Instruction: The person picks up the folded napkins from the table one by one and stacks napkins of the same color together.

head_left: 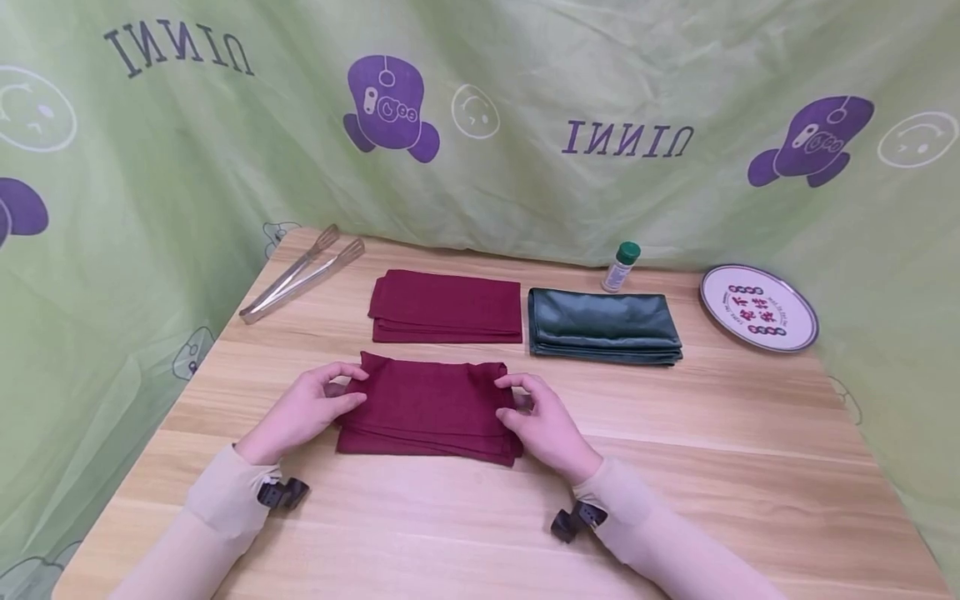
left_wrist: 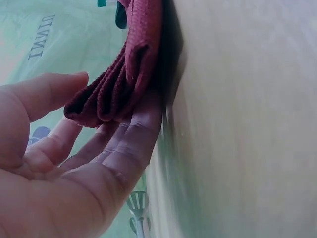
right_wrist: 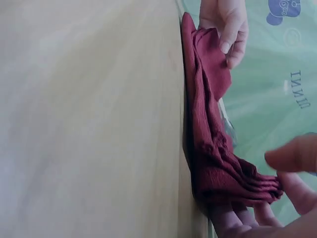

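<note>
A folded maroon cloth napkin [head_left: 435, 400] lies before me on the table, its layers stacked and its ends bent up a little. At its left end is my left hand [head_left: 311, 408]; in the left wrist view the fingers [left_wrist: 133, 139] reach under the folds while the thumb stays apart above. My right hand [head_left: 551, 425] is at the other end. The right wrist view shows its fingers beneath the layered end of the napkin [right_wrist: 223, 173], with the thumb held off the fabric. Parts of the fingers under the cloth are hidden.
Behind it lies a second folded maroon napkin [head_left: 450, 304], beside a folded dark green napkin [head_left: 603, 325]. Metal tongs [head_left: 300, 279] are at the back left. A green-capped shaker bottle [head_left: 618, 267] and a white plate [head_left: 757, 317] stand along the back right, near a green curtain [head_left: 525, 192].
</note>
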The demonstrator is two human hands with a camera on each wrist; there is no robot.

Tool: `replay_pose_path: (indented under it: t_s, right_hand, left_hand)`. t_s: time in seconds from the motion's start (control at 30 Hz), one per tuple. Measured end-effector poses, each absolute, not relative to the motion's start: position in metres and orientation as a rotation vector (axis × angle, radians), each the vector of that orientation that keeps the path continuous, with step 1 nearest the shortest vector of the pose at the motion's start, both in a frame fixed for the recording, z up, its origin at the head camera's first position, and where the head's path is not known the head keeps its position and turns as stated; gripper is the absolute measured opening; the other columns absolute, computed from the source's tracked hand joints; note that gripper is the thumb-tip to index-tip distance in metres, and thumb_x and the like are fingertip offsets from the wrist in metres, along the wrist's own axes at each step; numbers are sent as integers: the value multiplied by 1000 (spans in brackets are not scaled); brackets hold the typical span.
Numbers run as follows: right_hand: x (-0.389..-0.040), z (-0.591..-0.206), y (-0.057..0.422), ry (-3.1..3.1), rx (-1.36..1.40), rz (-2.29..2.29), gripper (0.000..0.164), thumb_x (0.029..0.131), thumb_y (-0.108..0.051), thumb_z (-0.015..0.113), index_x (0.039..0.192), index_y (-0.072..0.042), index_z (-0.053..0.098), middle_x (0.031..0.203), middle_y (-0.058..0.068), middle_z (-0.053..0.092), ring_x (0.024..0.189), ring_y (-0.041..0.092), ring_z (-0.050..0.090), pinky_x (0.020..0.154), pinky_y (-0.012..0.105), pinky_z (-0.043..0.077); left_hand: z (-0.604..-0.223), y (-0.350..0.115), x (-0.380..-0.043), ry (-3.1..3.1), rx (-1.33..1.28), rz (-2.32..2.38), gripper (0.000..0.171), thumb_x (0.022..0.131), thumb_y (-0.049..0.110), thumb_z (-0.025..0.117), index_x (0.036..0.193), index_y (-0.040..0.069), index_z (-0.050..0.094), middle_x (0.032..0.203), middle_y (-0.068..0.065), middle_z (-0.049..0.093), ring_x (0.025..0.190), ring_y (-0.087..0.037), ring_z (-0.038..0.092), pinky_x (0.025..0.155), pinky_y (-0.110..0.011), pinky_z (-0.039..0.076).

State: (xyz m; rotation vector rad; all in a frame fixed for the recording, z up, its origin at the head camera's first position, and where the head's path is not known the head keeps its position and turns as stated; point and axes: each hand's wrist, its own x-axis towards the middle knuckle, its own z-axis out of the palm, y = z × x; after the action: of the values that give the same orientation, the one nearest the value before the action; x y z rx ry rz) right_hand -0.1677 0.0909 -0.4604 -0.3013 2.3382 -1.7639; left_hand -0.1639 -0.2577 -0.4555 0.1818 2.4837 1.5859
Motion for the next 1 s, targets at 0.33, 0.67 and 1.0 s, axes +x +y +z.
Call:
replay_pose_path:
  t_s: [0.33,0.67,1.0]
  right_hand:
    - [-173,-465,90,2163,-134,-1934,37,84,15,59,118,1,59,121,20,59,103,30,63,78,33,55]
    - [-174,-458,93,2100,-93,-1967,42,83,16,59,123,5,55,106,26,64,91,26,65,72,29,54]
    - [-180,-445,96,2122,-72,-1999,43,83,13,61,123,-1,57,94,19,65,80,17,62,64,23,48]
  left_hand:
    - [-455,-260,-164,2491,202,1588,33,89,-5,62,122,2,60,116,-21,59,90,-26,63,70,-29,53]
    - [-448,-261,-158,2527,177,1627,35,88,-7,62,121,2,61,114,-20,59,83,-20,60,65,-27,52]
    - [-432,-256,-157,2583,186,1671,32,88,-7,62,119,1,62,100,-17,61,80,-17,59,62,-27,52]
